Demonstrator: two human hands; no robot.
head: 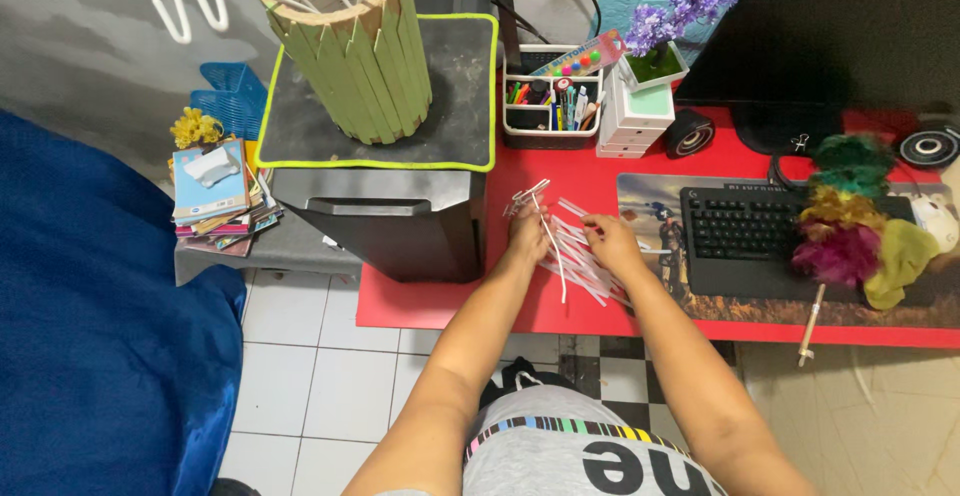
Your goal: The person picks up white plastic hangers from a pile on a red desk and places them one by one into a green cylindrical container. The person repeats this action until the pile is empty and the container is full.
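Observation:
Several thin white sticks [580,256] lie in a loose pile on the red desk [430,306]. My left hand [527,239] grips a few of these sticks, which stick out above and below the fist. My right hand [612,244] rests on the pile just to the right, fingers pinching at one stick. Both forearms reach in from the bottom of the view.
A black computer tower [400,221] carries a green wooden-slat container [355,61]. Behind the hands are a pen organiser [550,106], small white drawers with purple flowers [665,16], a keyboard [750,236], a feather duster [850,236] and a monitor. A blue bed [90,336] and stacked books [220,201] are left.

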